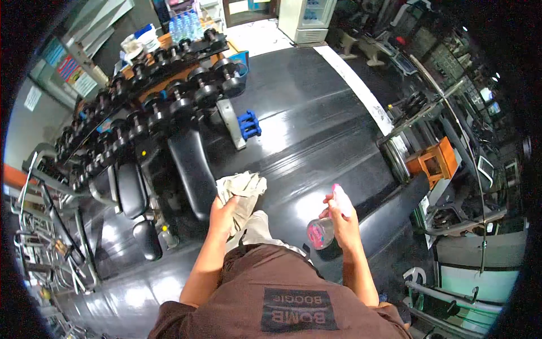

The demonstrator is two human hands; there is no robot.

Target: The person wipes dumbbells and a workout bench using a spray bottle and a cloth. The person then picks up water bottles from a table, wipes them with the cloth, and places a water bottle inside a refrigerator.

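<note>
A light beige cloth [244, 189] is bunched in my left hand [223, 216], its upper part spread above my fingers and its lower part hanging toward my leg. On the other side, my right hand [343, 219] is closed around the neck of a clear spray bottle [320, 234] with a pink and white spray head. The bottle is tilted, its base pointing left, and it bears a pink label. Cloth and bottle are apart, both held in front of my brown shirt.
Racks of dumbbells [179, 100] stand at the upper left, with black padded benches [193, 164] before them. Small blue dumbbells [249, 125] sit near the rack's end. An orange wooden box [435, 163] and gym machines are at the right. Dark flooring [305, 101] stretches ahead.
</note>
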